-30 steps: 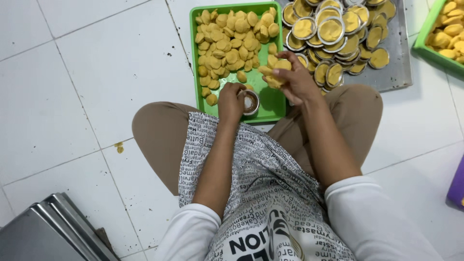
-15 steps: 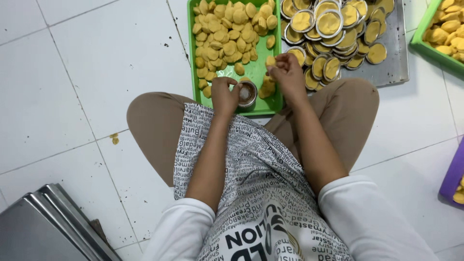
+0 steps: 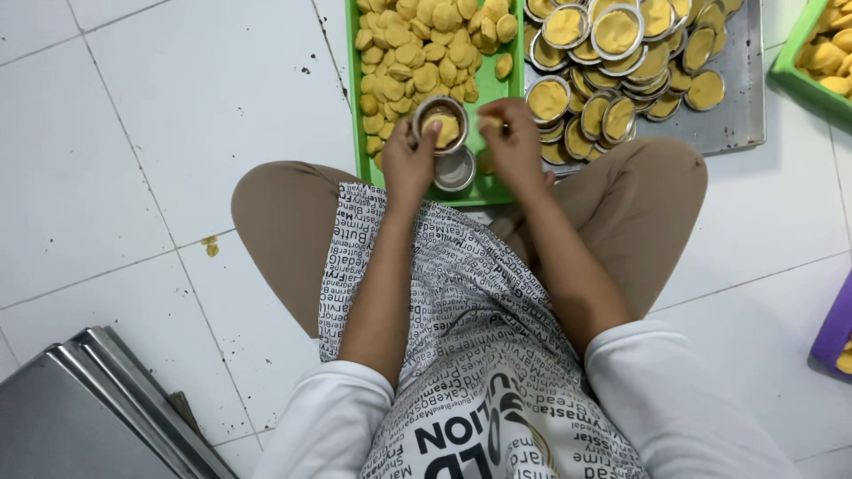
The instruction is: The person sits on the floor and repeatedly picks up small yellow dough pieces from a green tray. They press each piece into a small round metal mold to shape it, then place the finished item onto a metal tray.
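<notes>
I sit cross-legged on a white tiled floor. My left hand (image 3: 410, 153) holds a small round metal tin (image 3: 441, 122) with a piece of yellow dough in it, thumb pressing on the dough. My right hand (image 3: 512, 133) hovers beside it with fingers pinched on a small bit of dough. Both hands are over the near end of a green tray (image 3: 365, 168) heaped with yellow dough discs (image 3: 426, 53). An empty metal tin (image 3: 454, 170) lies on the tray just below my left hand.
A metal baking sheet (image 3: 741, 106) to the right carries several dough-filled tins (image 3: 612, 53). Another green tray (image 3: 803, 71) of dough sits at the far right, a purple container (image 3: 836, 328) at the right edge. Stacked metal trays (image 3: 98, 408) lie bottom left.
My right hand has come back from the filled tins on the baking sheet to beside the left hand. My left hand has lifted a tin that now holds dough.
</notes>
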